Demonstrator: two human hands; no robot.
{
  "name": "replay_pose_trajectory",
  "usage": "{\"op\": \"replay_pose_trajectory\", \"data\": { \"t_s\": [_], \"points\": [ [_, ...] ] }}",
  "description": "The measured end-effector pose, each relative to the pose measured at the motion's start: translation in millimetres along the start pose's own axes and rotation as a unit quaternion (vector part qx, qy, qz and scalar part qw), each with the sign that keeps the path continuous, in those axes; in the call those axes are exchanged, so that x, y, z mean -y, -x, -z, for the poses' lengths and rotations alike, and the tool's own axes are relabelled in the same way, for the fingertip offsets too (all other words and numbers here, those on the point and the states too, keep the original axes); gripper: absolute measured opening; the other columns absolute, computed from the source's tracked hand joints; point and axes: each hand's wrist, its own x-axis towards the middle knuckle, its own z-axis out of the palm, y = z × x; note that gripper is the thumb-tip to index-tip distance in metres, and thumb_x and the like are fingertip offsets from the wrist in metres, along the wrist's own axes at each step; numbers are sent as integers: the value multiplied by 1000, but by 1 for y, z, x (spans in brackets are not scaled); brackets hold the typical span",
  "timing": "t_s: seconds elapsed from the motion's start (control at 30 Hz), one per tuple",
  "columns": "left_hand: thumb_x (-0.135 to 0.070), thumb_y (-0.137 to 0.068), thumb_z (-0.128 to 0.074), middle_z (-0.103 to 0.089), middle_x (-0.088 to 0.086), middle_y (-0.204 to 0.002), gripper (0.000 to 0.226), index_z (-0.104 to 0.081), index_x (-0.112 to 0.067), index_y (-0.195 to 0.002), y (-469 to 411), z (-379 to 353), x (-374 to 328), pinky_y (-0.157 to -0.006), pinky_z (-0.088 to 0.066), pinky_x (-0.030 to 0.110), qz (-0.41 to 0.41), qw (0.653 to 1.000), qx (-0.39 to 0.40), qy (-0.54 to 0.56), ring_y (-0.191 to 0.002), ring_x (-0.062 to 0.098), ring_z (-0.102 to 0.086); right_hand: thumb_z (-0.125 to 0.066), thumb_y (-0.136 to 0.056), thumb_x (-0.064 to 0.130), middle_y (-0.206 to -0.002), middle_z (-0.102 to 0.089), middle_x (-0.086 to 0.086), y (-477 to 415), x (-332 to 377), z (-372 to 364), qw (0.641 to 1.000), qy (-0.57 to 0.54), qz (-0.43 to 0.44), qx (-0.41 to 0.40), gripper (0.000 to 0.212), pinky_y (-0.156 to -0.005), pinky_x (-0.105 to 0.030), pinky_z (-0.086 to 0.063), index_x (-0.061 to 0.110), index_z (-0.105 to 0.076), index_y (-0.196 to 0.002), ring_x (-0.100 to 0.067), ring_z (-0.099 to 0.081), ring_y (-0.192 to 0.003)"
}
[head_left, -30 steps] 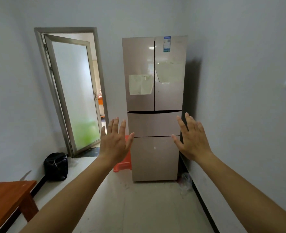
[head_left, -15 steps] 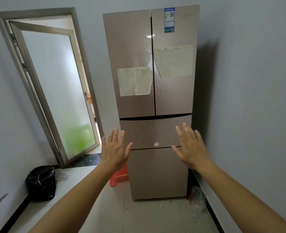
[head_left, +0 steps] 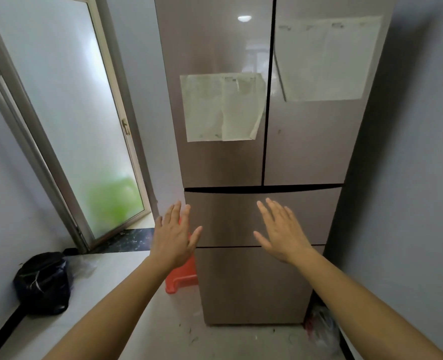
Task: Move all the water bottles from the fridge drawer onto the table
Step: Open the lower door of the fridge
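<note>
The left grip point(head_left: 175, 236) and right grip point(head_left: 282, 235) are hanging open with fingers spread, holding nothing. The left is hovering at the left edge of the upper drawer point(head_left: 230, 216), while the right, before its middle, is lying nearer. The drawer is running crosswise. The fridge point(head_left: 228, 157) is showing 2 doors, 2 closed drawers and 0 bottles, these presumably sitting inside.

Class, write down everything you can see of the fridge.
The fridge is tall, with a glossy brownish front. Two upper doors sit side by side above two drawers, all shut. A paper sheet is stuck on each upper door. It stands on the floor by the right wall. The left hand and right hand hover open before the upper drawer; contact cannot be told.
</note>
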Motion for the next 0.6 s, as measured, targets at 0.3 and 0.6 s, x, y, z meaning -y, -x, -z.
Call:
{"op": "replay_pose_trajectory", "data": {
  "t_s": [0.3, 0.6],
  "points": [
    [-61, -95, -36, -3, 9, -165, 79, -9, -19, -156, -168, -104, 67, -120, -20, 52, -83, 992, 93, -36, -152, 30, -6, -40, -101, 48, -165, -13, -12, -169, -2, -78, 995, -6, -30, 93, 75, -123, -42, -16, 16, -6, -159, -28, -13, -152],
    [-56, -97, -35, -22, 6, -161, 73, -11, -22, -156, -221, -162, 69, -120, -8, 57, -172, 977, 101, -76, -148, 32, -18, -50, -97, 45, -159, -21, -8, -221, 3, -138, 988, -20, -78, 133, 79, -120, -44, -23, 19, -7, -158, -30, -14, -148]
  ]
}}
